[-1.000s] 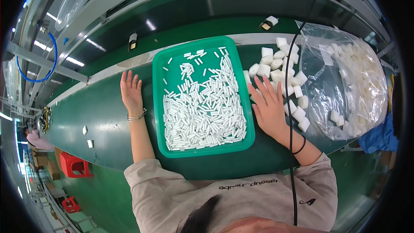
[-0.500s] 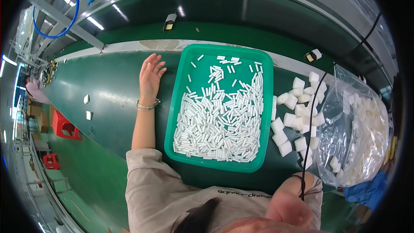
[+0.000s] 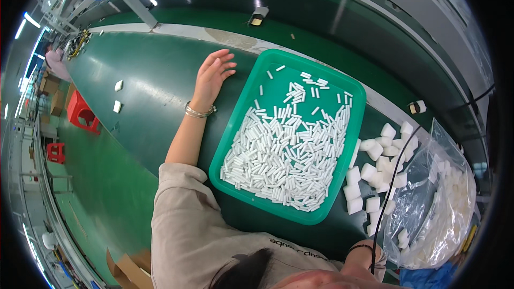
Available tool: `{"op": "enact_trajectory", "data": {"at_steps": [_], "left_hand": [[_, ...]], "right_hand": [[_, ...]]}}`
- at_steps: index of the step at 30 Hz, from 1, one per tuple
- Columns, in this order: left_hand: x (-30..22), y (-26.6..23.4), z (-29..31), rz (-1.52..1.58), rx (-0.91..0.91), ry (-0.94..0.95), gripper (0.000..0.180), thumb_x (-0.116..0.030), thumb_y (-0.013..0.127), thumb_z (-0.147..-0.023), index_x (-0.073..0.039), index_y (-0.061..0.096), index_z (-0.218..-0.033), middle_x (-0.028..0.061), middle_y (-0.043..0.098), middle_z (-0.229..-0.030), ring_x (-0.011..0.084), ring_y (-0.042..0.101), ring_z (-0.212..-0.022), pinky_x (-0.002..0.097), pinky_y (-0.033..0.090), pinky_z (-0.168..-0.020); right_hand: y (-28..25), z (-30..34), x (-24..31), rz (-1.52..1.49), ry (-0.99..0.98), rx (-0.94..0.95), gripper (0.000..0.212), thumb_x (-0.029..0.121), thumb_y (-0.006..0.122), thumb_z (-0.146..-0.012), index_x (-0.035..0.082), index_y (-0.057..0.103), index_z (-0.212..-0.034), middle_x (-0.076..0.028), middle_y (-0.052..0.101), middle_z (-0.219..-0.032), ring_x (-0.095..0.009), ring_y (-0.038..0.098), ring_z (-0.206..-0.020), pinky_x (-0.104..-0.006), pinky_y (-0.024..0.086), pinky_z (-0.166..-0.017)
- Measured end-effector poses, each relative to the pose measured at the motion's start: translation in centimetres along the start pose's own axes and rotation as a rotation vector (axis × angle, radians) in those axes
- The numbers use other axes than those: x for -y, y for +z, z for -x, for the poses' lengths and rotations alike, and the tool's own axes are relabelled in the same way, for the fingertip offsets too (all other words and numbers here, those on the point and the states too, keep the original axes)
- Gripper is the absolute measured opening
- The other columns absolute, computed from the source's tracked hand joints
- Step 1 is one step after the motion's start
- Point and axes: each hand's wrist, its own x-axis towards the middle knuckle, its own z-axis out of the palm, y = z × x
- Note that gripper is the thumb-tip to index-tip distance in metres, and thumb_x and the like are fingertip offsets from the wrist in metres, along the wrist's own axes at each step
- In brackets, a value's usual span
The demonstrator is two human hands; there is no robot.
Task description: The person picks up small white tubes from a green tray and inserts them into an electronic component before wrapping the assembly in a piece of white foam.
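Note:
My left hand (image 3: 215, 75) rests on the green tabletop, left of the tray's far corner. Its fingers are loosely stretched and apart, with nothing in them. A green plastic tray (image 3: 239, 195) lies at a slant beside it, not touched by the hand. Many short white cylindrical pieces (image 3: 289, 150) cover the tray's near part, while fewer are scattered at its far end. At the lower right, my right arm (image 3: 360, 257) shows with a dark band around it; the fingers of that hand are hidden. Near that arm, white foam-like blocks (image 3: 383, 168) lie loose on the table.
A clear plastic bag (image 3: 433, 219) of more white blocks stands at the right. A black cable (image 3: 393, 184) hangs across the loose blocks. Two small white pieces (image 3: 118, 107) lie on the table at left. Red stools (image 3: 80, 115) stand on the floor; another person (image 3: 54, 61) is far left.
The view has turned, so the tray now appears slanted and farther right. My left hand stays open beside it. The blurred shape by my right arm at the lower right is gone from view.

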Motion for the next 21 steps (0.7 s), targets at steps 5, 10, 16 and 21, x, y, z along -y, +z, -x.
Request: {"op": "enact_trajectory", "data": {"at_steps": [5, 10, 16, 21], "left_hand": [[-0.3, -0.1, 0.2, -0.013, 0.031, -0.009, 0.033, -0.019, 0.044, -0.087, -0.002, 0.042, -0.116, 0.009, 0.052, -0.109, 0.017, 0.052, -0.094, 0.0307, 0.043, -0.081], [0.0, 0.0, 0.4, 0.017, 0.031, -0.013, 0.033, -0.02, 0.045, -0.087, -0.002, 0.043, -0.115, 0.0093, 0.052, -0.107, 0.0178, 0.052, -0.093, 0.0311, 0.042, -0.081], [-0.3, 0.0, 0.4, 0.016, 0.039, -0.004, 0.031, -0.019, 0.045, -0.087, -0.003, 0.044, -0.114, 0.0083, 0.052, -0.106, 0.0162, 0.052, -0.092, 0.0306, 0.042, -0.081], [-0.3, 0.1, 0.3, 0.013, 0.035, -0.014, 0.031, -0.019, 0.045, -0.087, -0.003, 0.044, -0.114, 0.0078, 0.052, -0.105, 0.0162, 0.052, -0.092, 0.0302, 0.042, -0.081]], "right_hand": [[-0.4, 0.9, 0.5, -0.154, 0.091, -0.007, 0.044, 0.017, 0.055, -0.08, 0.006, 0.043, -0.122, -0.011, 0.032, -0.132, -0.027, 0.028, -0.121, -0.0382, 0.031, -0.096], [-0.1, 1.6, -0.3, -0.189, 0.106, 0.03, 0.044, 0.016, 0.056, -0.078, 0.006, 0.044, -0.119, -0.011, 0.036, -0.125, -0.025, 0.032, -0.116, -0.0372, 0.033, -0.092], [0.1, 1.7, -1.0, -0.202, 0.072, 0.04, 0.043, 0.016, 0.057, -0.075, 0.005, 0.047, -0.115, -0.011, 0.04, -0.118, -0.024, 0.036, -0.109, -0.0359, 0.035, -0.088], [0.1, 1.9, -1.6, -0.225, 0.057, 0.066, 0.043, 0.015, 0.058, -0.072, 0.004, 0.048, -0.112, -0.011, 0.044, -0.111, -0.022, 0.039, -0.103, -0.0349, 0.037, -0.084]]}}
